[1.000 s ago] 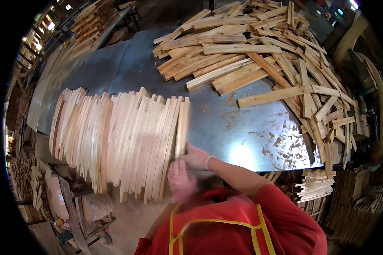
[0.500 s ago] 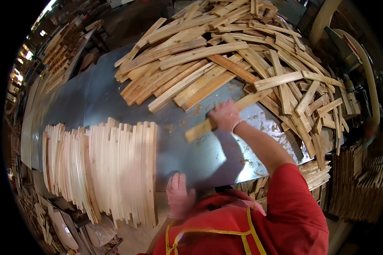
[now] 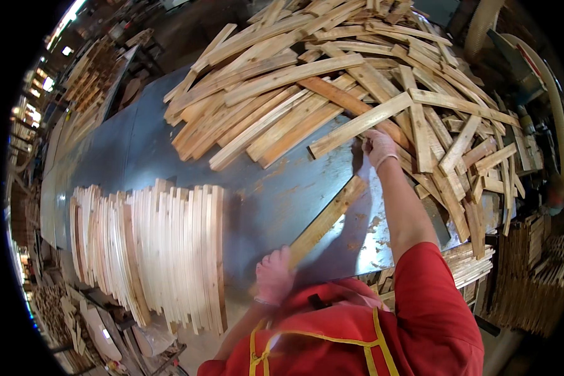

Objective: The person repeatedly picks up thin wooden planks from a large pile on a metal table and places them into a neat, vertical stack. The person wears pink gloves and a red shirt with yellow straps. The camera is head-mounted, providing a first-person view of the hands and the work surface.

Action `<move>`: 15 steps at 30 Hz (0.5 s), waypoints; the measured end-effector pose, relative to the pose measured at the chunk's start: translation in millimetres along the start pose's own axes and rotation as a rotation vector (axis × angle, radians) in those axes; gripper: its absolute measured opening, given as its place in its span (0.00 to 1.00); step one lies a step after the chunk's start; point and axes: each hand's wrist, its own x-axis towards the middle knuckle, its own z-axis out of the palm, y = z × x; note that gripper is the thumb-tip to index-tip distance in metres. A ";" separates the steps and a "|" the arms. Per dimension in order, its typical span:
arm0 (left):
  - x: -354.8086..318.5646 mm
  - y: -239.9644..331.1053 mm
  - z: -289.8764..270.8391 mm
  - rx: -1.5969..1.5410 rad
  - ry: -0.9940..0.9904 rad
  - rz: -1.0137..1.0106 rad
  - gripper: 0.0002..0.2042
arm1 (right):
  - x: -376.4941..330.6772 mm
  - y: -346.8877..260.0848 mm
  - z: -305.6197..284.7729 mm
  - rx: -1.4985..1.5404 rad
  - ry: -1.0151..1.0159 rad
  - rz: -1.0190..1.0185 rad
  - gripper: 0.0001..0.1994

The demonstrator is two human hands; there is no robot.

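We grip one slat (image 3: 326, 219) in our left hand (image 3: 274, 276), right hand (image 3: 378, 147) clenched on another slat (image 3: 360, 124) – careless tugging might topple the loose pile (image 3: 332, 81)

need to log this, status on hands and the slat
Left hand shut on slat near end, flat on metal table. Right hand on loose pile. Sorted stack left, apart from slat.

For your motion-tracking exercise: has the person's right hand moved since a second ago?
Yes. The right hand left the upright stack of slats and reached across the metal table to the loose pile.
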 end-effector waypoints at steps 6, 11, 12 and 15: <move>-70.6 -68.2 13.6 -0.598 0.087 -0.254 0.29 | -116.0 59.2 -13.3 -0.282 -0.449 -0.054 0.06; -116.2 -88.8 0.1 -1.130 -0.037 -0.489 0.25 | -287.4 170.3 16.8 -0.637 -0.735 0.312 0.35; -121.5 -95.1 4.9 -1.136 -0.027 -0.497 0.24 | -308.6 183.2 38.1 -0.684 -0.852 0.333 0.38; -125.3 -109.8 19.8 -0.332 0.237 -0.304 0.28 | -351.0 215.9 100.8 -0.893 -0.947 0.116 0.37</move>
